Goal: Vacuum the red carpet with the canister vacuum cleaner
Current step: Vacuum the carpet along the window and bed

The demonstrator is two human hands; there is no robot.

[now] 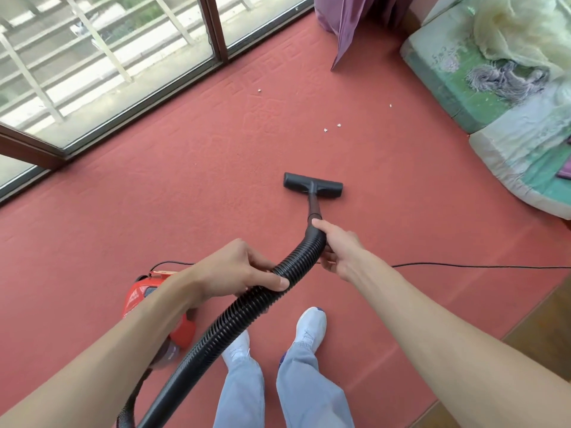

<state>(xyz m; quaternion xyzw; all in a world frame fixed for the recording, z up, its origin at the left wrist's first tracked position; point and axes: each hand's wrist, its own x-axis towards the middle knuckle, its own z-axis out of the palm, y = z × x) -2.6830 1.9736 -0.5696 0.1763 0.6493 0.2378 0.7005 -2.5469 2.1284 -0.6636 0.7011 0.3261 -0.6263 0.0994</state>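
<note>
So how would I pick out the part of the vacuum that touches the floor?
Start with the red carpet beside the window. Near its middle, just ahead of the right hand, a flat black floor head sits at the end of a rigid tube. It is smooth and T-shaped, unlike the ribbed hose behind it.

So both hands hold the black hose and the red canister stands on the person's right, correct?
No: the head view shows the red canister at the person's left side. The left hand and right hand do hold the black hose.
</note>
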